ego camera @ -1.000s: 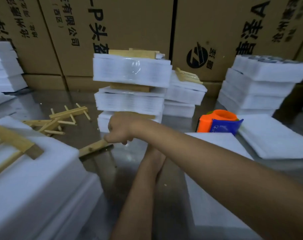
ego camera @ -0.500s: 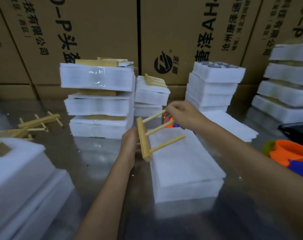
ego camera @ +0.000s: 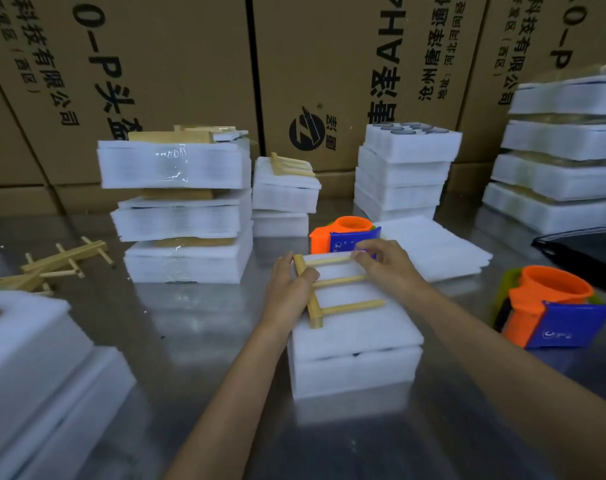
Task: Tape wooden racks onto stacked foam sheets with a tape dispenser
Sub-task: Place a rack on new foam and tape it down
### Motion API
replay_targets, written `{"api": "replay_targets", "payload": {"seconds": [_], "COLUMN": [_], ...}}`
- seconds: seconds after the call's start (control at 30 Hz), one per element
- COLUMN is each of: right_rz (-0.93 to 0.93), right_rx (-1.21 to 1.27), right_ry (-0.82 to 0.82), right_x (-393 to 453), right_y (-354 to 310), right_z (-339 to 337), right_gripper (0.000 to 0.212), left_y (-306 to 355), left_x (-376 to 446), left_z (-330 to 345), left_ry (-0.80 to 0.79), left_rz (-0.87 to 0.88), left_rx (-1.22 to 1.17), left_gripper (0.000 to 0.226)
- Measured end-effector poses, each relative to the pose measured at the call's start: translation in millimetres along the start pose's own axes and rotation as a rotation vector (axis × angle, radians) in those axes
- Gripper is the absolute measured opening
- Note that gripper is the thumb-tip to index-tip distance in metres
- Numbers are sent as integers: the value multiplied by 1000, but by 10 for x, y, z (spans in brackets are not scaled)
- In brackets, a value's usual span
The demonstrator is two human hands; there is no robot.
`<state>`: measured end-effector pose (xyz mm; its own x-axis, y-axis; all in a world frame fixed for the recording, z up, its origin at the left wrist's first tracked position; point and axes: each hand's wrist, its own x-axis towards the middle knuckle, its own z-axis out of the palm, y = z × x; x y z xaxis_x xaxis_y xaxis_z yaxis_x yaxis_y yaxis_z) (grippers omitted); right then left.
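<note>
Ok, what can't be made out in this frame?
Head view only:
- Far end of the pale wooden rack: covered by the right hand.
- Rack's left rail: partly behind the left hand.
- Dark gap in the white foam sheet stack: contents too small.
- Near orange-and-blue tape dispenser: tape end faces away.
- Black object: cut by right edge.

A pale, unfinished wooden rack (ego camera: 324,289), matt and smooth, is laid on stacked foam sheets (ego camera: 355,344) that are white, soft-looking and matt. The table (ego camera: 197,341) is seen to be brushed metal, shiny enough to carry blurred reflections. Two tape dispensers (ego camera: 344,237) (ego camera: 551,306) are made of glossy orange and blue plastic. Clear, shiny tape (ego camera: 173,162) is wrapped round a finished foam bundle. Behind, brown cardboard boxes (ego camera: 156,64) are shown, matt and printed in black.
</note>
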<state>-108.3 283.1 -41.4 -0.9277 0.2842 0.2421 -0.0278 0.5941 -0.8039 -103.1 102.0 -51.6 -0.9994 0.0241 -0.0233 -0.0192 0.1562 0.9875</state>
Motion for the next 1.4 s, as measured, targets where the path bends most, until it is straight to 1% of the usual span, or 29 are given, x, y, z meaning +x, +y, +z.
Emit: {"api": "replay_targets", "payload": {"seconds": [0.03,0.1,0.13,0.17,0.27,0.3,0.4,0.43,0.5,0.53,0.57,0.6,0.63,0.7,0.8,0.9,0.97,1.03,1.07,1.13,1.17,1.23,1.3,1.4], "right_rz": [20,38,31,18,-14,-14,45,81,102,77,31,-32,-104,-255,-431,-620,-744,-822,-841,-858,-849,-794,-730,-652], "right_rx": [44,55,30,8,-41,-103,-385,-478,-638,-697,-740,-762,-760,-692,-563,-439,-399,-405,-417,-430,-424,-388,-342,-310], "right_ry": [35,44,32,13,-66,-114,-332,-396,-475,-475,-453,-418,-373,-265,-124,-16,-3,-16,-21,-27,-30,-55,-101,-193], "right_x": [21,78,123,182,468,607,1009,1101,1242,1279,1296,1295,1278,1203,1018,814,651,468,375,200,124,-9,-126,-279], "right_y": [23,66,80,81,19,-6,-46,-49,-14,13,31,48,65,87,-31,-274,-442,-571,-621,-688,-710,-747,-775,-821], "right_z": [-21,-93,-131,-162,-175,-154,-5,53,151,180,191,187,174,119,-44,-263,-399,-509,-560,-654,-699,-790,-880,-1025], "right_gripper": [26,28,30,33,40,44,60,65,69,70,68,64,59,54,60,52,50,50,50,51,50,48,46,38], "left_y": [4,10,12,16,-5,-7,2,4,4,-8,-15,-20,-21,-12,53,151,235,344,402,503,537,573,603,709], "left_x": [-4,-10,-12,-33,-19,-6,-24,-32,-39,-23,-14,-4,11,43,51,8,-37,-97,-139,-248,-322,-472,-577,-647], "left_z": [0,1,-1,1,3,1,5,0,-16,-25,-41,-67,-93,-164,-275,-326,-337,-346,-354,-362,-360,-353,-348,-346], "left_ry": [-7,-19,-21,-32,-49,-49,-16,2,25,36,47,69,95,143,169,101,36,-9,-25,-38,-34,-14,0,30], "left_rz": [9,34,53,59,25,35,46,38,8,17,26,33,36,91,215,306,373,434,458,524,564,614,617,577], "left_rx": [3,0,-2,-4,8,13,-8,-36,-115,-146,-168,-187,-200,-196,-126,-81,-62,-58,-65,-80,-90,-124,-163,-199], "left_gripper": [48,17,8,6,25,29,42,38,16,14,18,27,37,46,55,66,72,76,73,57,49,42,34,21]}}
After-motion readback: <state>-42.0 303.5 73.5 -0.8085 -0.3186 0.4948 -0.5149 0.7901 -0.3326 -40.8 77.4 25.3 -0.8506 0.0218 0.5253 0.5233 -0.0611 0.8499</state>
